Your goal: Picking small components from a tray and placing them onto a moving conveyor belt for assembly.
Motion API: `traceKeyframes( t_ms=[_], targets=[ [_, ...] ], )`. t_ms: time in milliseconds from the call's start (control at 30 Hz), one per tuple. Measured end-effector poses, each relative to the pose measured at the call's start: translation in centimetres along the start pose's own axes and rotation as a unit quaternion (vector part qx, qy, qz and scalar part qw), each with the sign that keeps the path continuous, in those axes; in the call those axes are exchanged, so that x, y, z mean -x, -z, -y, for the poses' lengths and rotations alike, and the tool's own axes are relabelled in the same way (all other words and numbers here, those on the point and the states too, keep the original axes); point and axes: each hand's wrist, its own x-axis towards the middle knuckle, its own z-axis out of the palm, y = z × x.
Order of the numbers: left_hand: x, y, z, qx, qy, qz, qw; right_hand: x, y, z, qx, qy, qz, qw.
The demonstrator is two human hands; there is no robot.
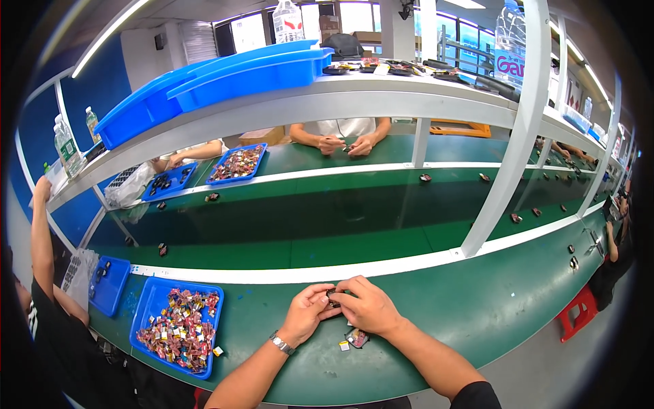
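Observation:
My left hand and my right hand meet over the green worktop. Both are closed, fingertips pinching a small black part that they mostly hide. Just below my right hand lies a small reddish circuit board with wires. Beside it on the worktop is a little yellow-and-white piece. To the left of my left forearm stands a blue tray, heaped with many small reddish boards bearing yellow and white bits. One such piece rests at its right edge.
A white rail divides my worktop from a green conveyor belt carrying scattered small parts. An upright post holds a shelf with blue bins overhead. Co-workers' hands work opposite; another person sits at left beside a smaller blue tray.

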Motion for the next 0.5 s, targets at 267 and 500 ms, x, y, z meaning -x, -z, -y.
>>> traceKeyframes(
  t_ms=[267,500],
  targets=[
    [0.0,-0.2,-0.1,-0.002,0.005,-0.005,1.0,0.0,0.1,-0.5,0.034,0.028,0.025,0.999],
    [0.0,-0.4,-0.1,-0.01,0.009,-0.01,1.0,-0.1,-0.5,0.3,0.064,0.007,0.002,0.998]
  ],
)
